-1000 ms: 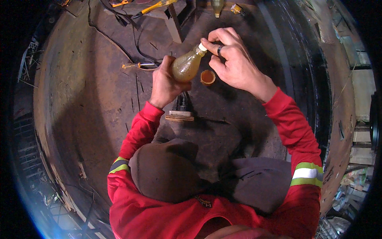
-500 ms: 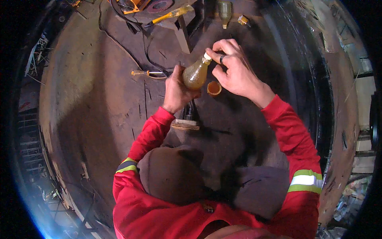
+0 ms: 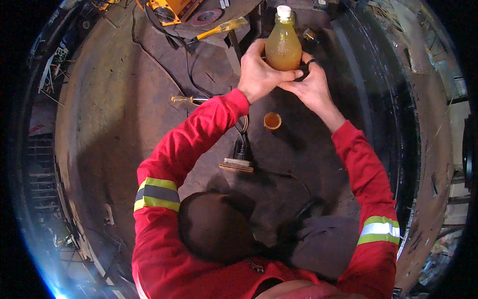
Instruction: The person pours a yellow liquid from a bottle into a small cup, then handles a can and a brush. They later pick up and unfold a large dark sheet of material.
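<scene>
Both of my hands hold up a clear bottle (image 3: 283, 47) of cloudy yellow liquid, upright in the picture, with a white cap (image 3: 284, 13) on its neck. My left hand (image 3: 261, 72) wraps the bottle's lower left side. My right hand (image 3: 313, 82) grips its lower right, and a dark ring shows on one finger. The thumbs come close together below the bottle's base. Nearer to me, on the brown surface, stands a small round orange-brown container (image 3: 272, 121), open at the top and apart from both hands.
A screwdriver (image 3: 186, 99) lies to the left near black cables (image 3: 191, 79). Plugs meet a flat block (image 3: 236, 165) in the middle. At the far left, a low stand bears an orange machine (image 3: 172, 11), a round disc (image 3: 206, 18) and a yellow-handled tool (image 3: 219, 29).
The bottle has moved away from me and from tilted to upright. My right hand has left the cap for the bottle's lower side; my left hand has moved farther out with it.
</scene>
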The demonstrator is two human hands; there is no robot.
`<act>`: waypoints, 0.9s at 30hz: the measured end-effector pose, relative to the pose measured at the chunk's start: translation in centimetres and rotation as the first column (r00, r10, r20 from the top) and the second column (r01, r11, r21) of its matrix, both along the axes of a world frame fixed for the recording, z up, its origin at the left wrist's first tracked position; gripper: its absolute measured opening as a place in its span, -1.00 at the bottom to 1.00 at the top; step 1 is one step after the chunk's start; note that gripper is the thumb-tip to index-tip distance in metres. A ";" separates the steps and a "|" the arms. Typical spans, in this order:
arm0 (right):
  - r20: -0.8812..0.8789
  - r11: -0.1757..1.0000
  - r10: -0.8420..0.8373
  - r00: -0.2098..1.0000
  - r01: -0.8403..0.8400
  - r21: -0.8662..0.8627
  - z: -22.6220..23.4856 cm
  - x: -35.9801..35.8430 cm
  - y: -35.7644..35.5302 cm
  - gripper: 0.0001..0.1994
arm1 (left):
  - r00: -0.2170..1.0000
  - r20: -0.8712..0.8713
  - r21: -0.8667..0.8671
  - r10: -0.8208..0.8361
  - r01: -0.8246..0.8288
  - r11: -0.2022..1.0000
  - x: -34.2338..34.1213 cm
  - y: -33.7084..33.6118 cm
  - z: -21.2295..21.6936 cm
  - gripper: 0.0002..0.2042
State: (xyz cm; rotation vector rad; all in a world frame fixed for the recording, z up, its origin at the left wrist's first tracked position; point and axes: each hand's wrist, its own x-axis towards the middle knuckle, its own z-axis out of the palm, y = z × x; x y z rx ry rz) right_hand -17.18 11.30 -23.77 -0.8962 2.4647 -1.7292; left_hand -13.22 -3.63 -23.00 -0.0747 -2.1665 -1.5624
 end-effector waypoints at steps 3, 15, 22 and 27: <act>0.019 0.995 -0.079 0.997 0.080 -0.051 -2.1 -0.9 0.0 -0.35 | 0.994 0.103 -0.065 -0.022 0.029 0.997 -0.3 0.2 0.0 -0.31; 0.072 0.920 -0.380 0.922 0.368 0.137 -13.8 -6.0 2.3 -0.29 | 0.896 -0.175 -0.909 0.408 -0.306 0.282 -1.5 -18.2 -1.1 -0.43; 0.094 0.886 -0.438 0.894 0.411 0.215 -21.9 -7.6 3.4 -0.25 | 0.959 -0.167 -0.838 0.229 -0.260 0.479 -3.4 -18.4 -2.4 -0.74; 0.204 0.912 -0.380 0.902 0.329 0.246 -20.5 -6.2 2.1 -0.24 | 0.947 -0.034 -0.669 0.319 -0.258 0.696 -1.8 -18.7 -2.2 -0.78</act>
